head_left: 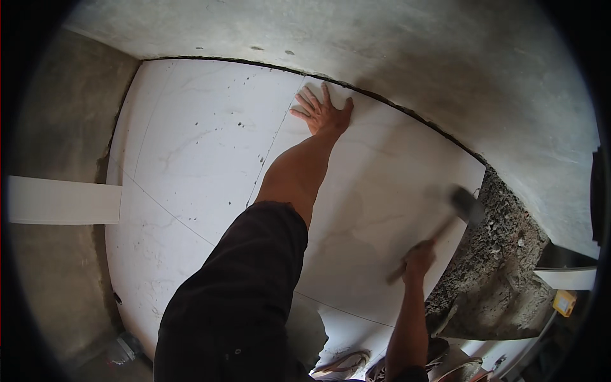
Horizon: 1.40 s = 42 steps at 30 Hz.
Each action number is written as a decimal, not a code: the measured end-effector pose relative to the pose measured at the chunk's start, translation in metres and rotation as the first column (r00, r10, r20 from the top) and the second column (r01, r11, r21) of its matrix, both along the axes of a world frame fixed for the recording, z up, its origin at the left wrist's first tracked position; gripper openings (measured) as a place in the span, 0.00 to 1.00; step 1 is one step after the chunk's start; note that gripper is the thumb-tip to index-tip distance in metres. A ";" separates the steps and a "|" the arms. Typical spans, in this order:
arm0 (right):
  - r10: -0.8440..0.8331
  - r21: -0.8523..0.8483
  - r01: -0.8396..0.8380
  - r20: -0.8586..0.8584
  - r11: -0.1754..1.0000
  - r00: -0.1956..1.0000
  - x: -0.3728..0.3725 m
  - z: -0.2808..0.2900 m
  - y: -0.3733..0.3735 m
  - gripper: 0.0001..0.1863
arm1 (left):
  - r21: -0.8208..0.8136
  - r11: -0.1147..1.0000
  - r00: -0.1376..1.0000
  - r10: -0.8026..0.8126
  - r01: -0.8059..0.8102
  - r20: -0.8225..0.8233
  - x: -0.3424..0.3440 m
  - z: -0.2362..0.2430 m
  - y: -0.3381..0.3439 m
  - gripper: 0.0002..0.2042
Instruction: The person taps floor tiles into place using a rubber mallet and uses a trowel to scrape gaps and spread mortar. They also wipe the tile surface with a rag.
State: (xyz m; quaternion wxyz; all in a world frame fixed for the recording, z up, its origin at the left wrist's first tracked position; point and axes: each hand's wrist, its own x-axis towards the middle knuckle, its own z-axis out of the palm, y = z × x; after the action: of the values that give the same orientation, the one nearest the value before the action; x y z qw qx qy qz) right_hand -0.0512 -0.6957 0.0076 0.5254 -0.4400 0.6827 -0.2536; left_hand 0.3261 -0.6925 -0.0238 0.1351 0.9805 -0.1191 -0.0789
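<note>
With fingers spread, my left hand [324,116] presses flat on a large white floor tile [375,197], close to the far wall and beside the joint with the neighbouring tile [197,127]. My right hand [419,258] is wrapped round the wooden handle of a mallet. The dark head of this mallet [466,205] is blurred by motion and appears over the tile's right edge. Whether the head touches the tile cannot be told.
Rough grey mortar [499,248] lies right of the tile. A grey wall [407,44] runs along the far side, with a dark gap at its foot. A white strip [63,200] stands out at the left wall. A yellow object [564,303] is at the lower right.
</note>
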 end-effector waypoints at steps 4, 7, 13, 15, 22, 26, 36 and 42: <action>-0.034 0.060 0.021 0.226 0.998 0.974 0.020 0.058 -0.010 0.29 | 0.017 0.998 0.998 0.055 -0.054 -0.029 0.005 0.000 0.006 0.45; -0.016 0.034 0.016 0.009 0.999 1.000 0.035 0.002 0.007 0.28 | -0.045 0.998 0.998 0.053 -0.053 -0.021 0.005 -0.003 -0.002 0.45; 0.253 -0.403 -0.298 -0.160 0.865 0.954 0.049 -0.009 0.024 0.29 | -0.083 0.990 0.994 0.112 -0.112 -0.014 0.012 -0.017 0.006 0.45; 0.406 0.151 -0.391 -0.092 0.908 0.909 0.044 0.001 0.021 0.31 | -0.097 0.991 0.995 0.097 -0.096 0.010 0.016 -0.010 0.000 0.45; 0.501 -0.088 -0.539 -0.272 0.838 0.822 0.061 0.006 0.027 0.32 | -0.064 0.997 0.998 0.051 -0.049 0.025 0.016 -0.009 0.009 0.44; 0.378 -0.381 -0.421 -0.185 0.823 0.907 0.062 0.000 0.040 0.32 | -0.035 0.999 0.998 0.039 -0.037 0.056 0.022 -0.005 0.003 0.44; 0.440 0.033 -0.439 -0.109 0.898 0.891 0.056 0.018 0.060 0.31 | -0.073 0.996 0.998 0.049 -0.047 0.037 0.016 -0.009 0.015 0.44; 0.630 -0.108 -0.690 -0.325 0.716 0.705 0.021 -0.033 0.063 0.30 | -0.082 0.981 0.973 -0.158 0.174 0.170 -0.010 -0.021 0.025 0.41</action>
State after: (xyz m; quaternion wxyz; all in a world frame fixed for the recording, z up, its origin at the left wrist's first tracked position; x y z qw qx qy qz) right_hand -0.0298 -0.6323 -0.0255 0.4329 -0.7413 0.5093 -0.0604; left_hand 0.3159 -0.6677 -0.0450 0.1648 0.9626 -0.2149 -0.0040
